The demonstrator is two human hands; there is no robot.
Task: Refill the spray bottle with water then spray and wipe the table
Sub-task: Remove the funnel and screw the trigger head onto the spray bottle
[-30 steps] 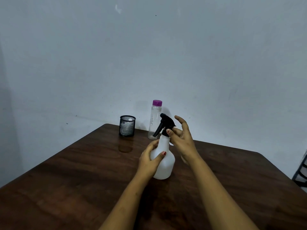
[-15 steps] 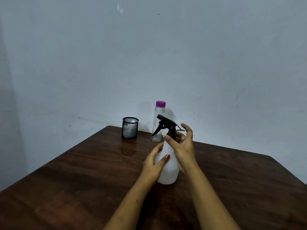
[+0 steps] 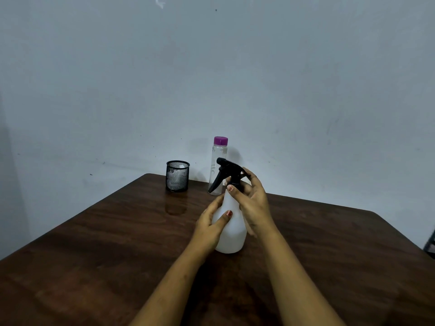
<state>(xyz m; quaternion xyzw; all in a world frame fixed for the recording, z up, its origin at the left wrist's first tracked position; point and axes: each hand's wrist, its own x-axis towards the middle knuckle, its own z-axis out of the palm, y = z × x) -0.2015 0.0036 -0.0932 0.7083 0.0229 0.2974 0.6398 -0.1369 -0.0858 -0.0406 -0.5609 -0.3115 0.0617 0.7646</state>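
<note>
A white spray bottle (image 3: 231,234) with a black trigger head (image 3: 227,169) stands upright on the dark wooden table (image 3: 94,243). My left hand (image 3: 211,225) grips the bottle's body from the left, thumb across its front. My right hand (image 3: 251,201) is curled round the black collar at the neck, just under the trigger head. Behind them a clear water bottle (image 3: 217,165) with a purple cap (image 3: 220,140) stands near the table's far edge, partly hidden by the trigger.
A black mesh cup (image 3: 177,176) with something pale inside stands at the table's far edge, left of the water bottle. A grey wall rises right behind the table. A dark object (image 3: 430,243) shows at the right edge of the view.
My right hand has closed round the spray head's collar. The trigger nozzle has turned a little to the left. My left hand has kept its hold on the bottle.
</note>
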